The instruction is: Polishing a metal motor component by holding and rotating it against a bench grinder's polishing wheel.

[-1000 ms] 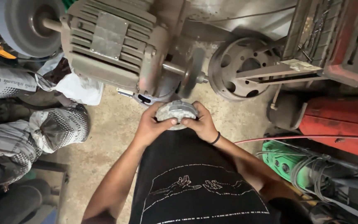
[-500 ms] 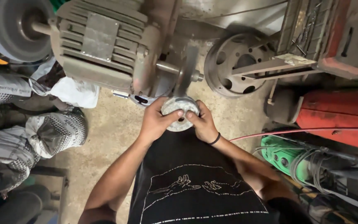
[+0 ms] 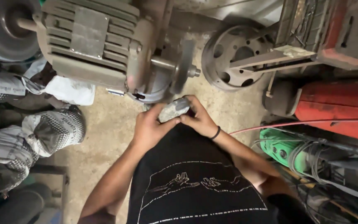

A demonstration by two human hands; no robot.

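Both my hands hold a round grey metal part (image 3: 174, 109) just below a grey electric motor (image 3: 96, 45). My left hand (image 3: 150, 126) grips its left and lower side. My right hand (image 3: 199, 118), with a black band on the wrist, grips its right side. The part is tilted on edge, so mostly its rim shows. It sits right under the motor's shaft and the grinding disc (image 3: 185, 66) mounted on that shaft. My black shirt with a white line drawing fills the lower middle.
A grey wheel hub (image 3: 233, 58) leans behind a metal bracket at upper right. Red machinery (image 3: 336, 108) and a green machine (image 3: 286, 149) with coiled cables stand on the right. Woven sacks (image 3: 25, 141) and a white bag (image 3: 69, 89) lie left on the concrete floor.
The round part has turned from showing its flat face to standing on edge between my hands. My hands stay just under the motor shaft.
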